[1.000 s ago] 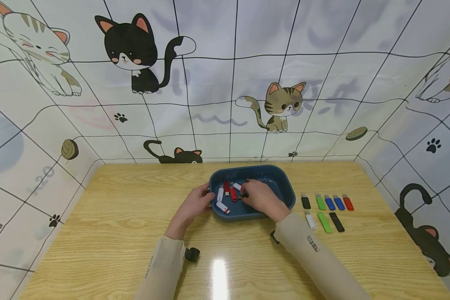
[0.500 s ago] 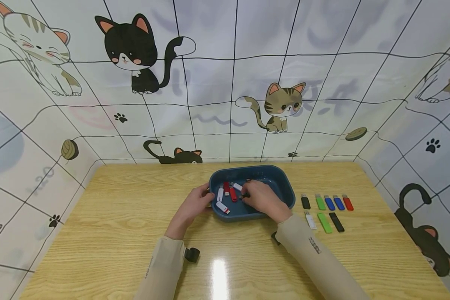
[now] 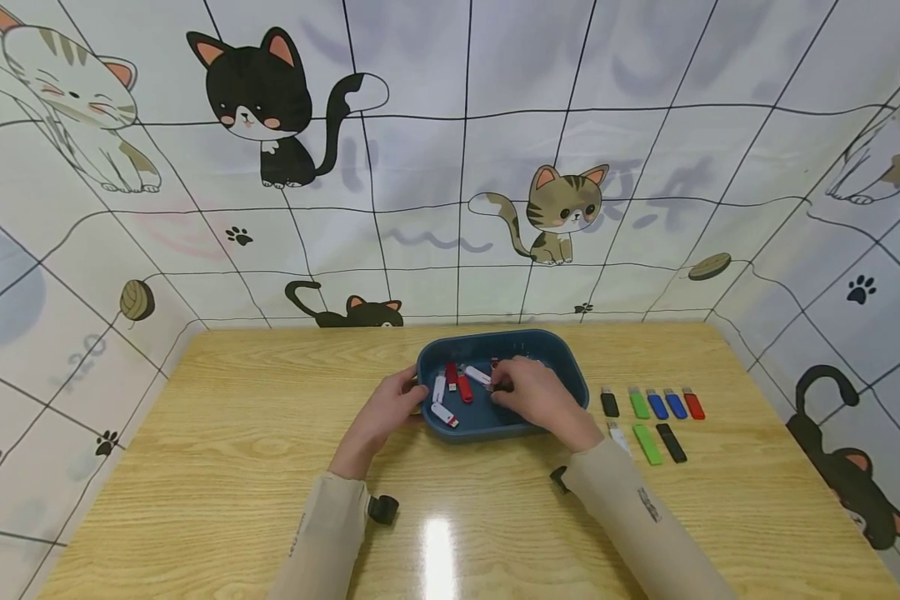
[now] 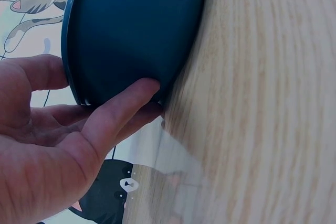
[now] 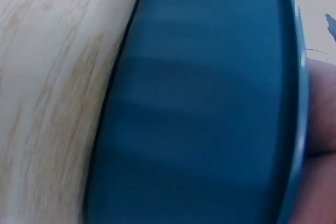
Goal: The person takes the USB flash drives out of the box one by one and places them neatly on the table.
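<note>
A dark blue plastic bin [image 3: 480, 433] stands on the table with several USB sticks in its left half. Among them are a red USB stick [image 3: 465, 388] and a white USB stick [image 3: 444, 415]. My left hand [image 3: 390, 407] grips the bin's left end; in the left wrist view its fingers [image 4: 123, 106] bear on the outer wall below the rim. My right hand [image 3: 536, 392] reaches over the front rim into the bin. Its fingertips pinch a small dark USB stick [image 3: 503, 386], mostly hidden by the fingers. The right wrist view mainly shows the bin's outer wall.
To the right of the bin, USB sticks lie in two rows on the wooden table [image 3: 270, 467]. The back row includes a black stick [image 3: 609, 402] and a red stick [image 3: 693, 404]; in the front one are a green stick [image 3: 647, 444] and others. A cat-print curtain [image 3: 420, 167] encloses the table.
My right hand has shifted slightly right inside the bin, and the dark stick near its fingertips has moved with it. The left hand stays on the bin.
</note>
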The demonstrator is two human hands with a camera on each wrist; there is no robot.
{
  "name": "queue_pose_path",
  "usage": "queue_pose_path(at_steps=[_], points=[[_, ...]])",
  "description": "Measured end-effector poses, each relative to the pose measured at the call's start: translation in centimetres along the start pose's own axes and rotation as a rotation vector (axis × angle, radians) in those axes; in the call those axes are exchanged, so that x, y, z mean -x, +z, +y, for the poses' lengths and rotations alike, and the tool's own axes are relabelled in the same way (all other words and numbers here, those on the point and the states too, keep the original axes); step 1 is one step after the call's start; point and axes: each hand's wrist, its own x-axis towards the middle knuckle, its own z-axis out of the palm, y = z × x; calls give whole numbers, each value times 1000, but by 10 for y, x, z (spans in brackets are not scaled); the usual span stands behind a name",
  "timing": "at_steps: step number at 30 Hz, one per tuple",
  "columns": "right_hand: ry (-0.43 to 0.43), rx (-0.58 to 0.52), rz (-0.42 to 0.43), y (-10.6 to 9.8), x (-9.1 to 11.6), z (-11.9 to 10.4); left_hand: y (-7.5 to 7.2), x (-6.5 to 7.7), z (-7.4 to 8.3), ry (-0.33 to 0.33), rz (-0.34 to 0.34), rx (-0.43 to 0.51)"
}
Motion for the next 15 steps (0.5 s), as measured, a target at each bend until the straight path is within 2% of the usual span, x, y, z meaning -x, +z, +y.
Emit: queue_pose_path(at_steps=[15], points=[[10, -70, 64, -25, 23, 9, -1, 0, 0, -9, -2, 8]])
